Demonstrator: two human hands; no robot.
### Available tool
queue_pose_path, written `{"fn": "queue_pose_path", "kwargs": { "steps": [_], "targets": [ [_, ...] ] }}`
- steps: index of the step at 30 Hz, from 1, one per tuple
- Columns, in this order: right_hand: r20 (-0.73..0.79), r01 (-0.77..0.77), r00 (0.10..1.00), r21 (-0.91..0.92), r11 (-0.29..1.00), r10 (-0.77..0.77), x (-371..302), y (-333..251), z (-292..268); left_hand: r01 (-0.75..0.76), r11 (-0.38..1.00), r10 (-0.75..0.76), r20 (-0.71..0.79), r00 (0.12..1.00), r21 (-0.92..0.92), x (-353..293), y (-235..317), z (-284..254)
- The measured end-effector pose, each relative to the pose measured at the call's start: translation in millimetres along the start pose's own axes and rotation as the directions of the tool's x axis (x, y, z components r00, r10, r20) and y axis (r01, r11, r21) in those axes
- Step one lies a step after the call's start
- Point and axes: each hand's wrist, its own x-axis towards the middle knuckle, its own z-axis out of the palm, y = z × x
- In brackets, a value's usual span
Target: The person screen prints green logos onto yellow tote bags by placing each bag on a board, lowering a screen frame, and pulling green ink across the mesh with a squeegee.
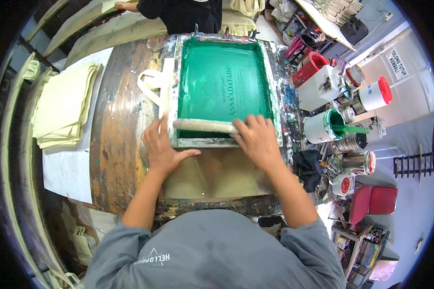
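Observation:
A screen printing frame (177, 103) lies on the table before me, its mesh coated in green ink (202, 67) with lettering showing through. My right hand (257, 139) grips the right end of a squeegee (205, 126) with a pale handle, which spans the near end of the mesh; its blade is hidden. At the frame's near left corner rests my left hand (163, 148), fingers spread and thumb stretched out along the near edge. A cream cloth bag (165, 91) with a looped handle (148, 85) sticks out from under the frame's left side.
Stacked cream cloth bags (65, 106) lie at the left on white sheeting. Along the right stand a white ink tub (318, 127) with a green stick, a tin (357, 163) and other containers. Racks (14, 159) line the left side. A person in black (190, 14) stands beyond the table.

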Motion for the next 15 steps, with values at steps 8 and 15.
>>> {"fn": "queue_pose_path", "kwargs": {
  "steps": [8, 15],
  "targets": [
    [-0.364, 0.023, 0.927, -0.173, 0.985, -0.086, -11, -25, -41, 0.311, 0.944, -0.306, 0.061, 0.95, -0.108, -13, 0, -7],
    [-0.696, 0.079, 0.637, -0.369, 0.926, -0.331, 102, 4, -153, 0.202, 0.731, -0.384, -0.149, 0.911, -0.651, 104, 31, -20]
  ]
}}
